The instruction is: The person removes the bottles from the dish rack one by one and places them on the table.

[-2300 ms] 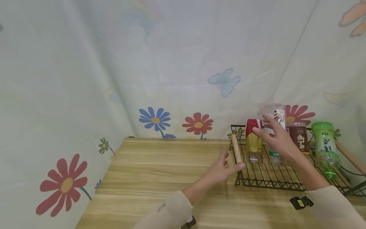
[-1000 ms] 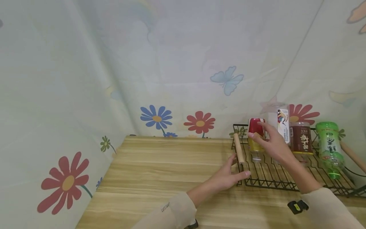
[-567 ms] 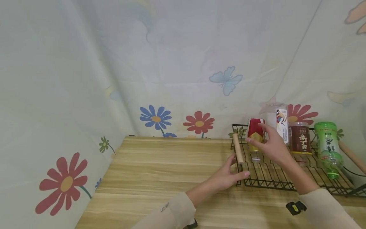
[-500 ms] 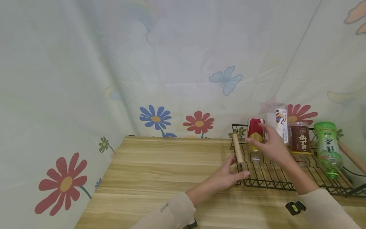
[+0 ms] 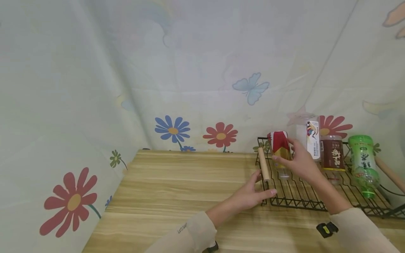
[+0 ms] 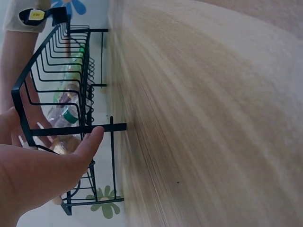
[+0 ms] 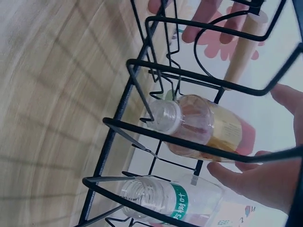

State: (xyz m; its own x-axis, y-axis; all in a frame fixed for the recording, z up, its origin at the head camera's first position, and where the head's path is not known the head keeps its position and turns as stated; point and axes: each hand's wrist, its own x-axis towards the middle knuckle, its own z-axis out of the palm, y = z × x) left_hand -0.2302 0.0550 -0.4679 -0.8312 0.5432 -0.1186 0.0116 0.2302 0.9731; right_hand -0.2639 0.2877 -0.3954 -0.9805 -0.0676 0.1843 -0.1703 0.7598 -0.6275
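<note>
My right hand (image 5: pixel 300 160) holds an upside-down clear plastic bottle (image 5: pixel 280 142) with a red and gold label, thumb on one side and fingers on the other. The bottle leans left in the black wire rack (image 5: pixel 297 203). In the right wrist view its neck (image 7: pixel 165 116) points down between the wires. My left hand (image 5: pixel 246 195) grips the rack's near left corner, below the wooden handle (image 5: pixel 263 164). The left wrist view shows the left thumb (image 6: pixel 92 142) against the end bar. To the right stands an inverted clear bottle (image 5: pixel 313 140) with a white label.
Farther right in the rack are a brown-labelled bottle (image 5: pixel 332 153) and a green bottle (image 5: pixel 362 154), both upside down. Another wooden handle (image 5: pixel 389 174) is at the right end. The wood-grain table (image 5: pixel 177 182) meets a flower-printed curtain (image 5: pixel 196 70) behind.
My right hand has moved from above the rack to the red and gold bottle, whose top now tilts left. My left hand has come in to the rack's corner and stays there.
</note>
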